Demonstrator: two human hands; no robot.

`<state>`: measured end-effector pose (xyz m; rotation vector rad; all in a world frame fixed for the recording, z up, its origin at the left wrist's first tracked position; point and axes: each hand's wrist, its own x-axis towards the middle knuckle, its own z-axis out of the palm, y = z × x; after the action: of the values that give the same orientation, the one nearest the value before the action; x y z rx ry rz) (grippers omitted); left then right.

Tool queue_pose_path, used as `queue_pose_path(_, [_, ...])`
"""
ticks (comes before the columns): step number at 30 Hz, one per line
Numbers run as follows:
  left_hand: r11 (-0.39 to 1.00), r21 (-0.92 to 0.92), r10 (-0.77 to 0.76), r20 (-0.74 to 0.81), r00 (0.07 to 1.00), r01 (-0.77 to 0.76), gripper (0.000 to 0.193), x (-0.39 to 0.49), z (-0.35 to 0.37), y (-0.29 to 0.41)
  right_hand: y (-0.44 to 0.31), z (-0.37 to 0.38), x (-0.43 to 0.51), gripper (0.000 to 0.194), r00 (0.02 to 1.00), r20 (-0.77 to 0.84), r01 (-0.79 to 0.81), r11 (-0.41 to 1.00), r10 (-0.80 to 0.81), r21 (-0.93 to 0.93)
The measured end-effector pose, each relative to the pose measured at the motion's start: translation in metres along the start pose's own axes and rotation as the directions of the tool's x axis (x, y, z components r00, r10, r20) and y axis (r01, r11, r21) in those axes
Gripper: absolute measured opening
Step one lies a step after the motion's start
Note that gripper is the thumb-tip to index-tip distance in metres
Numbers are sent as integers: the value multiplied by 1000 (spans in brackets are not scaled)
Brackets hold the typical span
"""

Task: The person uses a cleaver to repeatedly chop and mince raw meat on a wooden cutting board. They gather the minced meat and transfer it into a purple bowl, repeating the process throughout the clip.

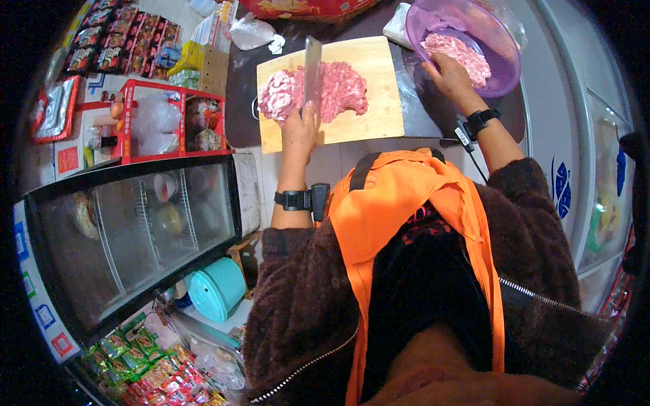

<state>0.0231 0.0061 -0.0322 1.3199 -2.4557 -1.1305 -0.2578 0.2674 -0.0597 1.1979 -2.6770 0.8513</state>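
Note:
My left hand (299, 129) grips a cleaver (312, 66), its broad blade standing upright across the minced meat. Ground pink meat (345, 89) spreads to the right of the blade, and a paler, chunkier heap (278, 94) lies to its left. Both rest on a wooden cutting board (387, 111). At the upper right, my right hand (449, 78) holds the near left rim of a purple plastic basin (502, 76), thumb outside and fingers over the edge. More minced meat (459, 58) lies inside this basin, close to my fingertips.
A dark table (421, 119) carries the board and basin. Behind the board are a tied plastic bag (251, 31) and a red container (310, 7). A red rack (152, 83) and a glass-topped display case (132, 223) flank my left; a white refrigerator (548, 101) stands right.

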Motion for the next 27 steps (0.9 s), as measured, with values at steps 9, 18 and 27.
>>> queue_pose_path(9, [993,-13,-120,67,991,121,57,-10,-10,15,1,0,0,36,998,56,-39,999,39,2])
queue_pose_path(18, [978,54,-207,130,970,202,55,-20,2,16,1,4,0,36,999,34,-24,1000,24,-5])
queue_pose_path(27, [996,-86,44,82,996,-37,57,-31,10,30,2,0,1,35,999,49,-15,999,16,-32])
